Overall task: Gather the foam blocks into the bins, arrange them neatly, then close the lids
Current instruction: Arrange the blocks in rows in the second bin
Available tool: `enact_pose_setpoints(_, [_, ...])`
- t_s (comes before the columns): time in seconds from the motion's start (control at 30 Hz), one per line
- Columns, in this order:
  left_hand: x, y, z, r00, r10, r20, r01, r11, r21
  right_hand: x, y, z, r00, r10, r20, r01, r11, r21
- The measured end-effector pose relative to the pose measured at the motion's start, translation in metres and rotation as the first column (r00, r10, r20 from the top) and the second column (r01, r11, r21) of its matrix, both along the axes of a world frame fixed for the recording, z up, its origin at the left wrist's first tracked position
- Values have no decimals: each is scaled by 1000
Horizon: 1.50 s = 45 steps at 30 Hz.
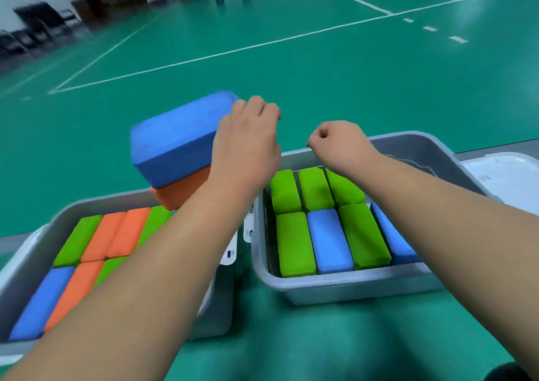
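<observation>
Head view: left hand [248, 144] grips right end of blue block [175, 144].

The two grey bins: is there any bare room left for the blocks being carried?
The right bin has a bare strip between its far green blocks and far wall. Green floor shows between the bins. The left bin looks packed where visible. The left hand holds a blue block stacked on an orange block.

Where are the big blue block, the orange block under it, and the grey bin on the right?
blue block [175, 137]: head view, middle of its top face.
orange block [180, 191]: head view, its visible front side.
grey bin [414, 150]: head view, bare far wall.
</observation>
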<state>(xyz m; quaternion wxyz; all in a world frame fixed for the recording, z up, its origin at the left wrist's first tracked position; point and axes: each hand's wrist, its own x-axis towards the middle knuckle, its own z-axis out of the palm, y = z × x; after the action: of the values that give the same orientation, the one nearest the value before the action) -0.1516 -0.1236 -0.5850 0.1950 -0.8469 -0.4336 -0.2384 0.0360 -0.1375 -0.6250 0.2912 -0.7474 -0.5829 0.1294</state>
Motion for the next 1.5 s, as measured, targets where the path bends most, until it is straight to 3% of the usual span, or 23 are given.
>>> enact_pose_setpoints(0.13, [-51, 16, 12, 959, 277, -58, -279, 959, -41, -39, 16, 11, 971, 27, -236, -20, 999, 34])
enact_pose_setpoints(0.23, [-85, 26, 0, 916, 370, -155, -384, 920, -79, -58, 22, 13, 942, 73, -327, -66, 997, 33])
enact_pose_setpoints(0.37, [-108, 29, -7, 940, 295, -171, -306, 951, -43, -76, 27, 15, 932, 110, -344, -117, 993, 3])
enact_pose_setpoints(0.57, [-117, 29, -3, 961, 231, -152, -243, 968, -66, -94, 28, 20, 862, 149, -484, -124, 989, 84])
enact_pose_setpoints(0.7, [-105, 23, 4, 983, 163, -80, -165, 986, -19, -89, 24, 33, 795, 48, -605, 49, 989, 143])
enact_pose_setpoints(0.83, [-63, 10, 11, 999, 44, -19, -44, 999, 24, -65, 17, 49, 611, -19, -791, 246, 955, 167])
enact_pose_setpoints(0.9, [-36, 4, 9, 1000, 1, -11, 0, 1000, 29, -47, 14, 52, 570, -39, -820, 333, 924, 187])
enact_pose_setpoints(1.07, [26, -6, -2, 992, -103, 71, 104, 995, -6, 8, -2, 58, 663, -172, -729, 491, 835, 250])
enact_pose_setpoints(1.23, [79, -12, -34, 966, -226, 129, 239, 966, -98, 62, -24, 50, 790, -268, -551, 502, 799, 330])
enact_pose_setpoints(1.4, [106, -21, -96, 968, -249, 42, 250, 918, -308, 110, -48, 22, 831, -404, -383, 529, 786, 319])
enact_pose_setpoints(1.5, [116, -24, -128, 948, -297, -113, 196, 826, -529, 127, -58, 4, 845, -461, -272, 530, 793, 302])
